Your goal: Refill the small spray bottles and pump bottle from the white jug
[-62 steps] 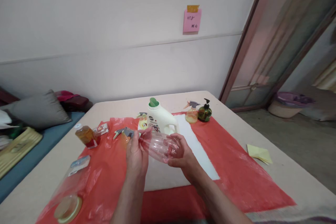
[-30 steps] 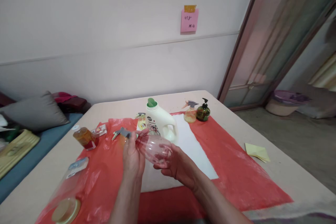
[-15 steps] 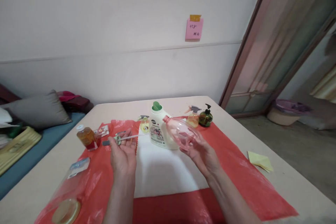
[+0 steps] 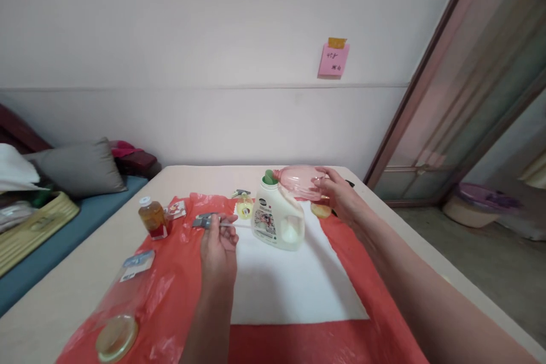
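Observation:
My left hand (image 4: 219,242) is closed around a grey trigger sprayer head (image 4: 201,220), whose thin tube points right. In my right hand (image 4: 341,196) is the base end of a clear pink bottle (image 4: 298,181), held nearly level. Its uncapped neck points left, beside the green spout (image 4: 269,177) in the mouth of a cream detergent jug (image 4: 277,219); whether they touch I cannot tell. The jug stands upright on a white cloth (image 4: 294,290). Behind my left hand stands a small yellow spray bottle (image 4: 244,209).
Red plastic sheeting (image 4: 170,296) lies under the cloth. At left are a bottle of amber liquid (image 4: 153,219) and a clear container with a gold lid (image 4: 117,338). An amber bottle (image 4: 321,210) is partly hidden behind my right hand. A pink note (image 4: 334,60) hangs on the wall.
My right hand has lifted the pink bottle and levelled it, bringing its neck to the green spout. My left hand's fingers have curled round the sprayer head. The view has shifted slightly.

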A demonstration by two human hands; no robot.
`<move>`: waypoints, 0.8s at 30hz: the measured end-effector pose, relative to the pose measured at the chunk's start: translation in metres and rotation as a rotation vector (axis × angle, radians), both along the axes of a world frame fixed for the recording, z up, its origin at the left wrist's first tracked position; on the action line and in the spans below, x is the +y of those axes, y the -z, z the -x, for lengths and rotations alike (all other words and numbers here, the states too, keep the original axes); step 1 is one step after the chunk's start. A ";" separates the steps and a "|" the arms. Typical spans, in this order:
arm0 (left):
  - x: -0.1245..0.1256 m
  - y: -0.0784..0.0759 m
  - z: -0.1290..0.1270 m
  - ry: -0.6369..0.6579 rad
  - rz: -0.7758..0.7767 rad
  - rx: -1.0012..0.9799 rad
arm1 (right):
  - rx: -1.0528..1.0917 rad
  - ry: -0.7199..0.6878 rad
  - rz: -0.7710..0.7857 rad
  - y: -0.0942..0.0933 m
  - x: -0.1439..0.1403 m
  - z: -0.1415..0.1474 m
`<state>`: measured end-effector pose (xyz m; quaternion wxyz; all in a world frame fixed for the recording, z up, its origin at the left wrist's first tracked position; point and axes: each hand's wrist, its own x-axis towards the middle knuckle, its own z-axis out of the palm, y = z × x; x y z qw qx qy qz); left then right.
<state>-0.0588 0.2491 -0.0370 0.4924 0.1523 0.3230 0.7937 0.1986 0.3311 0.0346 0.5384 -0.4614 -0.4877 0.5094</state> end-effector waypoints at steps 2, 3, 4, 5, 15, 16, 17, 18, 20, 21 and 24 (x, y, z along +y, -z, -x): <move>0.000 0.000 0.000 0.000 0.014 -0.006 | -0.114 -0.018 -0.029 -0.009 0.005 0.000; 0.000 -0.001 -0.001 0.001 0.018 -0.010 | -0.168 -0.022 -0.045 -0.013 0.007 0.000; -0.001 -0.001 -0.001 0.004 0.019 -0.013 | -0.216 -0.021 -0.060 -0.017 0.010 0.001; -0.001 -0.001 -0.002 0.010 0.018 -0.014 | -0.256 -0.016 -0.073 -0.022 0.014 0.001; -0.004 -0.004 -0.002 0.030 -0.007 0.008 | -0.759 -0.070 -0.133 -0.091 0.033 0.028; -0.004 -0.004 -0.001 0.030 -0.008 0.005 | -0.797 -0.074 -0.141 -0.095 0.033 0.032; -0.004 -0.004 -0.001 0.030 -0.008 0.000 | -0.834 -0.076 -0.148 -0.099 0.033 0.036; -0.004 -0.005 0.000 0.031 -0.007 -0.007 | -0.872 -0.078 -0.153 -0.102 0.034 0.039; -0.004 -0.005 0.001 0.035 -0.007 -0.019 | -0.932 -0.079 -0.171 -0.106 0.037 0.044; -0.004 -0.005 0.002 0.035 -0.008 -0.022 | -0.952 -0.081 -0.182 -0.107 0.039 0.046; -0.004 -0.006 0.003 0.036 -0.011 -0.027 | -0.991 -0.095 -0.215 -0.109 0.043 0.052</move>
